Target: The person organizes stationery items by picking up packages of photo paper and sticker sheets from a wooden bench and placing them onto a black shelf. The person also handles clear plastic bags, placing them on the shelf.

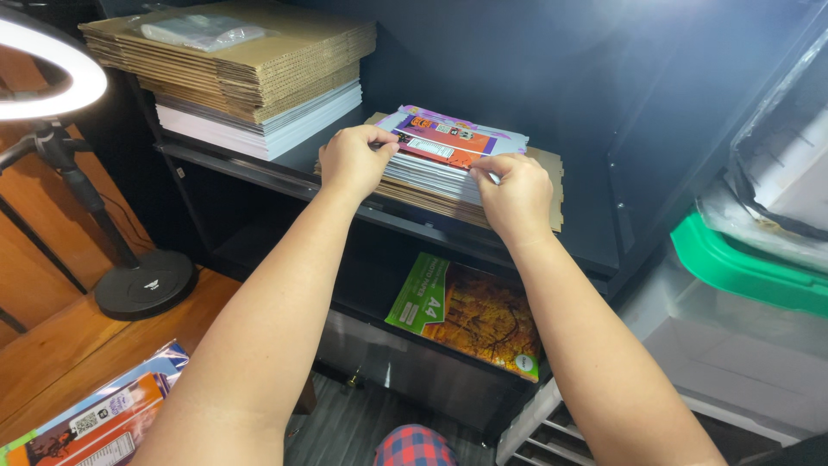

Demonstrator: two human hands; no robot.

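Observation:
On a dark shelf (586,242) lies a stack of flat printed cartons (453,142), purple and orange on top, white edges below, resting on brown cardboard sheets. My left hand (354,160) curls over the stack's near left corner, fingers pinching the top sheets. My right hand (513,194) grips the stack's near right edge, fingers bent around the sheet edges. Both forearms reach up from the lower part of the view.
A taller pile of flattened brown cardboard (250,60) over white sheets sits at the shelf's left, a clear plastic bag (203,33) on top. A paper ream (470,315) lies on the lower shelf. Ring light stand (142,280) at left; green-lidded plastic bin (742,267) at right.

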